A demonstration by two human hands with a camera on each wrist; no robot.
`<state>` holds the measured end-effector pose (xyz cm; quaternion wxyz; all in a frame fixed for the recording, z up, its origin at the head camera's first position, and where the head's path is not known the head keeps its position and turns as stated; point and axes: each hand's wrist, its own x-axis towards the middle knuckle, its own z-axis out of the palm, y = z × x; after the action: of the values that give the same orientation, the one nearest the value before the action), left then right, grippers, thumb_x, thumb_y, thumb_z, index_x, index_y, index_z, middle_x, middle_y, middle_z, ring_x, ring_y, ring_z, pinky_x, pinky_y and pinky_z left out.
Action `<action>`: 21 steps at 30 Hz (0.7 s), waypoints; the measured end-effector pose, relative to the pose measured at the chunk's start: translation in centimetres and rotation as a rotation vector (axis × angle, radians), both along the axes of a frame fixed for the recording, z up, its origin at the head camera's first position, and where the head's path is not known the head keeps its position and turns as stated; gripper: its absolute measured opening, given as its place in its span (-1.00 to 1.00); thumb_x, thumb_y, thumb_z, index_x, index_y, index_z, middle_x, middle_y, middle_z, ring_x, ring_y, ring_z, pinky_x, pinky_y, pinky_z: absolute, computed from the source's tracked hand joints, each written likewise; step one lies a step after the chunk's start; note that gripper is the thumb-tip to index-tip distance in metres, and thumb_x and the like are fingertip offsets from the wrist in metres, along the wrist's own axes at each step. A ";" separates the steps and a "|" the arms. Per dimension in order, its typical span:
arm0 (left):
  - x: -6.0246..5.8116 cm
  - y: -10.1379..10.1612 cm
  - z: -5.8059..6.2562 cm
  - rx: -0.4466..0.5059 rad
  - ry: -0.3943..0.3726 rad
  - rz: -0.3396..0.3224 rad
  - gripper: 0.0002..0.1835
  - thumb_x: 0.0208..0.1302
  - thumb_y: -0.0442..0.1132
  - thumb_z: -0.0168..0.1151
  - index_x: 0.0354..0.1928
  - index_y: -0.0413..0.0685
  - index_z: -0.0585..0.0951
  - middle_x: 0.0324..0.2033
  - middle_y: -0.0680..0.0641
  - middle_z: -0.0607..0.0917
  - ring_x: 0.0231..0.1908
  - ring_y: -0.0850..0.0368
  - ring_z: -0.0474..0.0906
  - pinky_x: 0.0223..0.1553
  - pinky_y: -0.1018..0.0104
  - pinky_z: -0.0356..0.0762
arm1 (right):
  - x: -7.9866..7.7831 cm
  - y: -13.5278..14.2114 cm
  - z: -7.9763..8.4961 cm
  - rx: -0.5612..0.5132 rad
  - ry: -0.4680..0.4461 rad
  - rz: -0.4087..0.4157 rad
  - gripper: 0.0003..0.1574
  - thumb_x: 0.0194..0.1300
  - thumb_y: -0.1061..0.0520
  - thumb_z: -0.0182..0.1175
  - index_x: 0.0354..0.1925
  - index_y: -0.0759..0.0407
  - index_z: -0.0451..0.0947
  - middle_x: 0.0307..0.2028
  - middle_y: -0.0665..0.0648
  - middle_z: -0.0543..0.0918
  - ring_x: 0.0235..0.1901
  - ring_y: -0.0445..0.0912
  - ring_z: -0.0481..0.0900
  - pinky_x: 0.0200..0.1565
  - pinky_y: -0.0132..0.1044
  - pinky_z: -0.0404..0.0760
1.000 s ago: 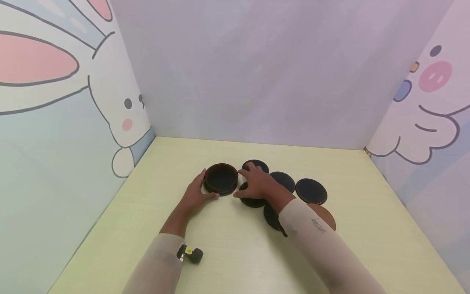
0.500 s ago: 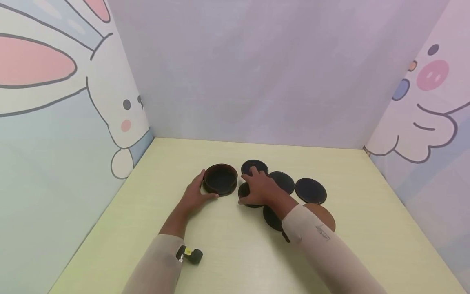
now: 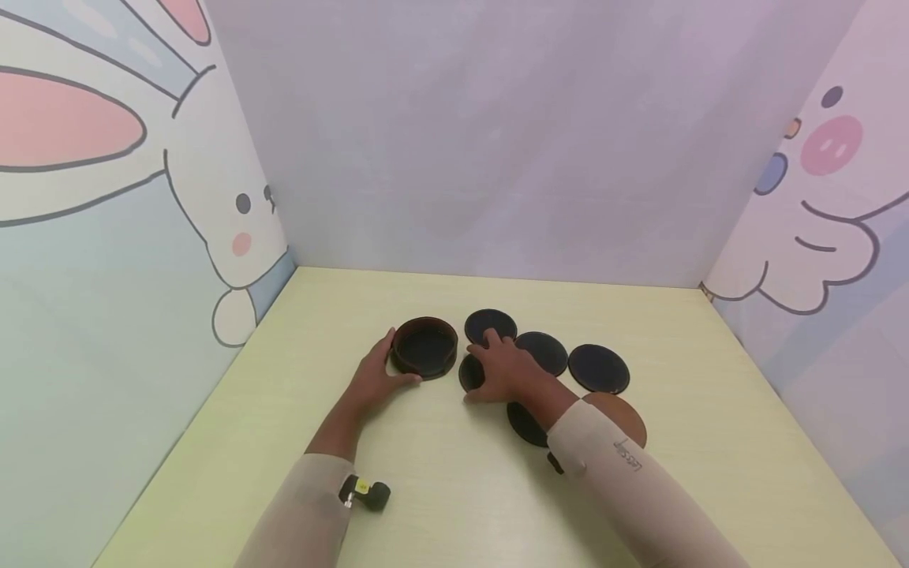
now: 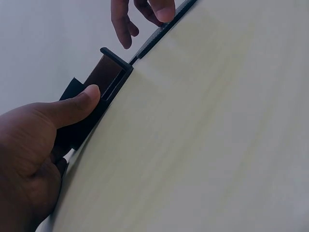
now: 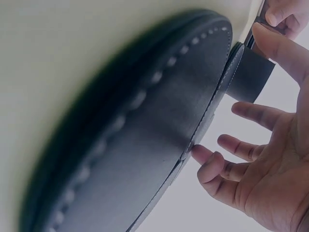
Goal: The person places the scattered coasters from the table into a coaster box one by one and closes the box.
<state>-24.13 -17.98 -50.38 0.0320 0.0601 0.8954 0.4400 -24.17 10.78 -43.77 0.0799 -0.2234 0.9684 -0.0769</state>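
Observation:
A dark round coaster holder (image 3: 424, 325) with an upright wall and a notch in it sits on the table, left of a group of coasters. My left hand (image 3: 372, 380) grips its left side, the thumb (image 4: 89, 99) lying on the outside of the wall. My right hand (image 3: 504, 369) is over a black round coaster (image 3: 468, 374), with thumb and fingers spread around its edge and partly hiding it. Large in the right wrist view is a black coaster with white edge stitching (image 5: 145, 140); the right fingers are beyond it, bent slightly and holding nothing.
Black coasters lie flat around the right hand: one behind (image 3: 490, 320), one to its right (image 3: 545, 352), another farther right (image 3: 600, 368), and one partly under the forearm (image 3: 527, 426). A brown disc (image 3: 623, 418) is partly covered by the right sleeve. Walls enclose the pale table (image 3: 426, 489).
My right hand has moved slightly right and toward me, from beside the holder to over the black coaster. The left hand keeps its grip on the holder, which stays in place.

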 end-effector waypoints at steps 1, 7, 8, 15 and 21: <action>0.0 0.0 0.0 -0.002 0.000 0.000 0.33 0.24 0.12 0.65 0.80 0.00 -0.06 0.78 -0.15 0.06 0.77 -0.24 -0.07 0.77 -0.25 -0.03 | 0.0 0.0 -0.1 0.002 0.000 0.001 0.19 0.14 -0.45 0.54 0.60 -0.07 0.44 0.53 0.32 0.33 0.24 0.28 0.53 0.01 0.21 0.76; -0.1 -0.1 -0.1 -0.008 0.004 -0.003 0.33 0.25 0.14 0.64 0.80 -0.01 -0.06 0.78 -0.18 0.06 0.77 -0.27 -0.07 0.76 -0.27 -0.02 | -0.1 0.2 -0.2 -0.003 -0.013 0.000 0.20 0.12 -0.44 0.56 0.60 -0.08 0.44 0.55 0.28 0.32 0.30 0.27 0.52 0.05 0.22 0.76; -0.1 -0.1 -0.1 -0.006 0.003 -0.001 0.33 0.25 0.14 0.64 0.80 0.00 -0.06 0.78 -0.18 0.06 0.77 -0.27 -0.07 0.76 -0.27 -0.02 | -0.2 0.2 -0.2 -0.006 -0.017 0.002 0.19 0.13 -0.43 0.56 0.60 -0.08 0.44 0.56 0.28 0.32 0.33 0.28 0.52 0.07 0.23 0.76; -0.1 -0.1 -0.1 -0.001 0.001 0.005 0.31 0.26 0.13 0.63 0.80 0.00 -0.06 0.78 -0.17 0.06 0.77 -0.26 -0.07 0.77 -0.26 -0.03 | -0.2 0.2 -0.1 -0.023 -0.031 0.012 0.17 0.13 -0.39 0.58 0.58 -0.06 0.46 0.56 0.28 0.32 0.42 0.33 0.49 0.16 0.31 0.74; 0.1 0.0 0.0 0.004 -0.002 -0.001 0.31 0.26 0.11 0.63 0.80 -0.02 -0.06 0.78 -0.17 0.07 0.77 -0.25 -0.07 0.77 -0.24 -0.03 | -0.2 0.2 -0.2 0.000 -0.019 0.007 0.16 0.11 -0.41 0.59 0.56 -0.05 0.49 0.46 0.26 0.41 0.22 0.22 0.50 0.04 0.21 0.77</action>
<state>-24.05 -18.01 -50.34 0.0331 0.0602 0.8945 0.4418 -24.40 10.99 -44.00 0.0891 -0.2262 0.9668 -0.0785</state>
